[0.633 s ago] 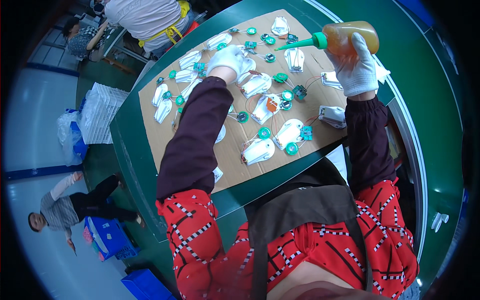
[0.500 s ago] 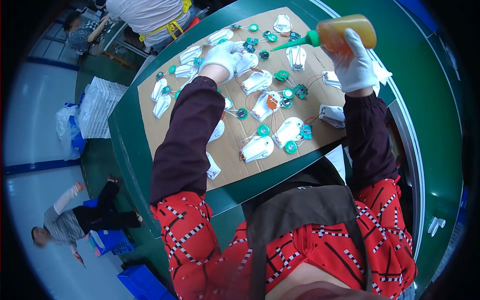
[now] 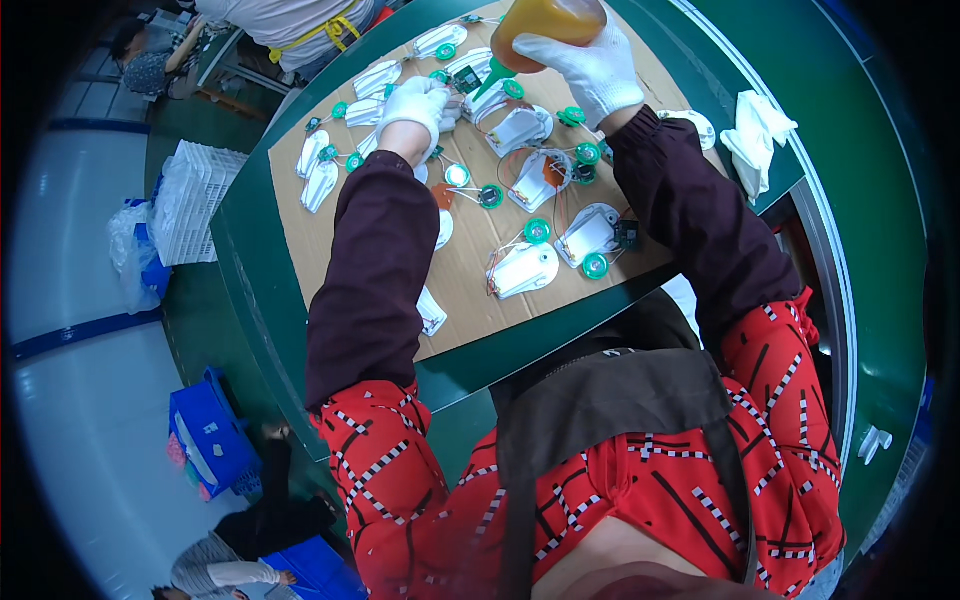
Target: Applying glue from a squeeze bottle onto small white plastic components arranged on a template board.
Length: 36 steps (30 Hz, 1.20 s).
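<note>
My right grip, in a white glove, is wrapped around an amber squeeze bottle, tipped so that its green nozzle slants down to the left, its tip close over a white plastic housing. My left grip, gloved too, has its fingers curled just left of that housing, beside a small green circuit board; I cannot tell whether they pinch it. Around my hands, more white housings with wires and round green discs lie spread over a cardboard sheet. The sheet rests on a green bench, where a crumpled white cloth lies to the right. Beyond the bench's left side stand white plastic crates and a blue bin; at lower left, a person in dark trousers bends beside another blue bin.
</note>
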Each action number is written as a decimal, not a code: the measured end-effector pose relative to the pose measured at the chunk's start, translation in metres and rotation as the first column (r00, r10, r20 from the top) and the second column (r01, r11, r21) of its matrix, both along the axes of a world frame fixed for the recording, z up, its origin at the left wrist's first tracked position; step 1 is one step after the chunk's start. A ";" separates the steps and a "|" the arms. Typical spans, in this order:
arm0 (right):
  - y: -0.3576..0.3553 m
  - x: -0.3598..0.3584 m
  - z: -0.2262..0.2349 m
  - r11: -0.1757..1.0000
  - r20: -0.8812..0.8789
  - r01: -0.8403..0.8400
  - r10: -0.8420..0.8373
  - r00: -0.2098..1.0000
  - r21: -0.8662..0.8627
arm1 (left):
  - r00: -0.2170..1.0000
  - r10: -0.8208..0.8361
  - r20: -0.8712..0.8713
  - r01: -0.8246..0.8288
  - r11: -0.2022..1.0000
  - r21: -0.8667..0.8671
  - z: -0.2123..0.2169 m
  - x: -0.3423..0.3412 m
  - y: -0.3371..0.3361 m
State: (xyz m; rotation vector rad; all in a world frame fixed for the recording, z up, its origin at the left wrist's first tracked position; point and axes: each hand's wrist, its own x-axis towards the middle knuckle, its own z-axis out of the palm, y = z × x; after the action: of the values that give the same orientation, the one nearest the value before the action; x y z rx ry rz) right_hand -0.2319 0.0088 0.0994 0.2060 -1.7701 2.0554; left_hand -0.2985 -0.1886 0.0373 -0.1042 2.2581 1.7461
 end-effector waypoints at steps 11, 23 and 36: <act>-0.021 0.001 -0.005 1.000 -0.028 0.004 -0.003 1.000 0.026 | 0.991 -0.136 -0.011 0.136 0.990 0.023 -0.008 -0.007 -0.009; -0.016 -0.001 -0.018 0.978 0.010 -0.207 0.207 0.978 0.009 | 0.981 -0.185 0.064 0.185 0.983 0.006 -0.005 -0.006 -0.005; -0.009 0.004 -0.029 0.988 -0.046 -0.138 0.135 0.990 -0.075 | 0.977 -0.191 0.093 0.200 0.974 -0.103 -0.009 -0.007 -0.008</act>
State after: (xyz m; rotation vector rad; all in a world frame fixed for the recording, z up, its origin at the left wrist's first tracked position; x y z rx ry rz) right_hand -0.2283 -0.0003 0.0699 0.3520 -1.6897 2.1954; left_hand -0.3050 -0.1966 0.0282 0.0225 2.2230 1.4884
